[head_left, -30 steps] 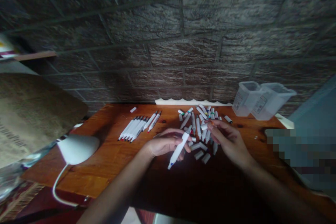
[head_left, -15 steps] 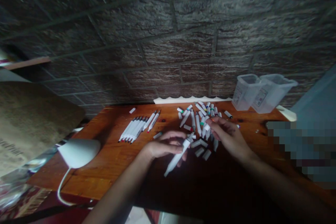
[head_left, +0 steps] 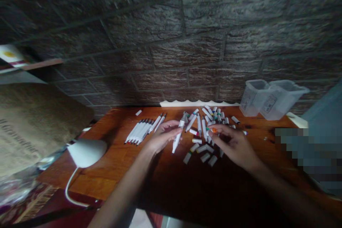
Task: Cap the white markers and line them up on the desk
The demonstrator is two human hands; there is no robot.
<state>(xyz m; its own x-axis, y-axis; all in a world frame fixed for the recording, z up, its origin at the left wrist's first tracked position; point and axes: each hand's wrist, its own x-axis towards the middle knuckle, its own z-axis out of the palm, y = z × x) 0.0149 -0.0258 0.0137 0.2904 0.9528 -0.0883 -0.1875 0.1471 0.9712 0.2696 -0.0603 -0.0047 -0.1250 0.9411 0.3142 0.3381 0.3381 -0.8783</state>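
My left hand (head_left: 162, 136) is closed around a white marker (head_left: 177, 139) that points down toward the wooden table (head_left: 117, 160). My right hand (head_left: 232, 143) rests on a loose pile of white markers and caps (head_left: 207, 124); its fingers pinch a small cap with an orange end (head_left: 214, 130). A neat row of capped markers (head_left: 143, 129) lies to the left of my left hand. Several loose caps (head_left: 203, 152) lie between and in front of my hands.
Two clear plastic containers (head_left: 269, 99) stand at the back right against the brick wall (head_left: 171, 42). A white mouse-like device (head_left: 87, 152) with a cord sits at the left table edge, beside a brown paper bag (head_left: 32, 124). A blurred patch covers the right side.
My left hand has carried the marker up and away from me, toward the row of markers. My right hand has dropped lower onto the pile and now pinches an orange-ended cap.
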